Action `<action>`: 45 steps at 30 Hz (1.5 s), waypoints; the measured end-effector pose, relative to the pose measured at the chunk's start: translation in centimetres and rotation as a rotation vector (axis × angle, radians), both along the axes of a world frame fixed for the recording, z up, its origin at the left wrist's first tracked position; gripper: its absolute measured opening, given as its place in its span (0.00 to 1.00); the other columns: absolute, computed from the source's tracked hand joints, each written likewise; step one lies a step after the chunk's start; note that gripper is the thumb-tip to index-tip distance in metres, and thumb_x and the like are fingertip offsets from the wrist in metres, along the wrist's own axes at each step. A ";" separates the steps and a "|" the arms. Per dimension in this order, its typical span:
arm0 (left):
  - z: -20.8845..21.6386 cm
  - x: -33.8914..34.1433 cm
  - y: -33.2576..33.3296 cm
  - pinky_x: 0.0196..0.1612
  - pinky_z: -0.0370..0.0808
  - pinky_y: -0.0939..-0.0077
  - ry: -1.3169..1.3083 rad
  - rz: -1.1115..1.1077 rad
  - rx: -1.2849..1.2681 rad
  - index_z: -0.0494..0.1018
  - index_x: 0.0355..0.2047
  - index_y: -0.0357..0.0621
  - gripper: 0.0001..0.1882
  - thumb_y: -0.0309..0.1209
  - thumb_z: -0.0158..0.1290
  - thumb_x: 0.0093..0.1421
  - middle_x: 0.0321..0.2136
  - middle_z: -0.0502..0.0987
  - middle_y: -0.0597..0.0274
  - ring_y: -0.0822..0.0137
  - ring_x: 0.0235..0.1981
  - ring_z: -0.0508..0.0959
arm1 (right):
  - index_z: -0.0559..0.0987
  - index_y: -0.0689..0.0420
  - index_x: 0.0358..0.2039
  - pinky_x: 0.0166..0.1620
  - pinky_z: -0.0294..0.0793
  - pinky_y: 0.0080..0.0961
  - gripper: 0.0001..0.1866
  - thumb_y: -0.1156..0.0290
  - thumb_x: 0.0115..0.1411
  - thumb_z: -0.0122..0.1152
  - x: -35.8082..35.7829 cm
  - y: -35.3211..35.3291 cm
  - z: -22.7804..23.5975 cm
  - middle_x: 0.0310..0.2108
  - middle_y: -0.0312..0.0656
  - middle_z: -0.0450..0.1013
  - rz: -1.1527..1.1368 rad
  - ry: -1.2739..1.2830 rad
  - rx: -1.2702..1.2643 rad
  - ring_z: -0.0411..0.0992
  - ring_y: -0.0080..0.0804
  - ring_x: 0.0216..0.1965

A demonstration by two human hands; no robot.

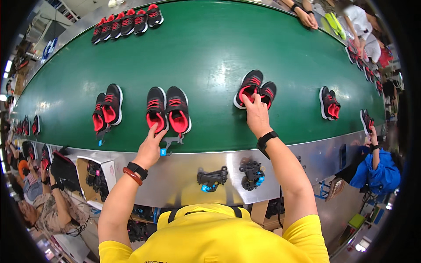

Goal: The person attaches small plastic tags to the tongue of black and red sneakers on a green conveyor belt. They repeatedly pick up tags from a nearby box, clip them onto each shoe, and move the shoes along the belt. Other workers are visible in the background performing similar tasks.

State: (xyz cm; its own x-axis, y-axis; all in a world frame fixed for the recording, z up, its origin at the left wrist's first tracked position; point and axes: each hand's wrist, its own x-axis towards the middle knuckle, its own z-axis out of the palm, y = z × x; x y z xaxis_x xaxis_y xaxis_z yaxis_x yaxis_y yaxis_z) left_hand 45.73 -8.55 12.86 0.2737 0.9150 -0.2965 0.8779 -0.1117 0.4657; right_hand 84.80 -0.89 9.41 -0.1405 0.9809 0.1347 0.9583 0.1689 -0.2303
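My left hand [150,148] is closed at the heel of a black sneaker [155,105] with red laces and a red lining. Its mate [177,107] stands close on its right. A dark plastic shoe hanger [174,140] with a blue tag [163,152] sits at the heels of this pair, beside my fingers. Farther right, my right hand [258,117] pinches another pair of the same sneakers [253,82] at the heel openings, with fingertips partly inside. That pair's toes point away from me, and the two shoes lie close together.
On the green belt [210,57] are another pair [108,105] at left, one pair [329,103] at right and a far row of sneakers [127,23]. Hanger bundles [212,177] [252,175] lie on the metal ledge [175,184]. A person in blue [379,171] works at right.
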 end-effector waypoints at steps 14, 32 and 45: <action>2.5 7.4 -1.4 0.47 0.73 0.62 -0.237 -0.159 0.347 0.75 0.42 0.44 0.20 0.18 0.54 0.46 0.41 0.74 0.57 0.54 0.43 0.74 | 0.77 0.54 0.43 0.51 0.66 0.44 0.21 0.72 0.47 0.69 -7.6 -6.0 2.7 0.45 0.42 0.71 0.197 0.114 0.020 0.68 0.47 0.45; -3.5 15.3 5.0 0.41 0.77 0.62 -0.291 -0.238 0.304 0.70 0.40 0.41 0.13 0.16 0.48 0.55 0.41 0.76 0.56 0.51 0.42 0.77 | 0.79 0.54 0.30 0.47 0.62 0.32 0.10 0.68 0.47 0.67 -4.0 -19.2 3.0 0.33 0.38 0.70 0.349 0.273 -0.483 0.66 0.38 0.42; -3.2 15.2 3.8 0.39 0.77 0.66 -0.360 -0.137 0.248 0.74 0.35 0.38 0.11 0.16 0.55 0.52 0.37 0.78 0.55 0.51 0.38 0.79 | 0.63 0.59 0.61 0.25 0.74 0.22 0.22 0.74 0.67 0.49 -5.5 -12.4 3.7 0.26 0.41 0.75 -0.412 1.334 -0.816 0.74 0.25 0.23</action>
State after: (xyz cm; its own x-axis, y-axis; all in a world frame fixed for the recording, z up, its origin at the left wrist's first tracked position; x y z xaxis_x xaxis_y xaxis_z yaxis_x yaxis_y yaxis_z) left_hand 60.90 -4.78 9.65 0.4423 0.8946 0.0631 0.6343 -0.3618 0.6832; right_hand 79.32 -13.32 13.08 -0.0790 0.7880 -0.6106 -0.0401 -0.6146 -0.7878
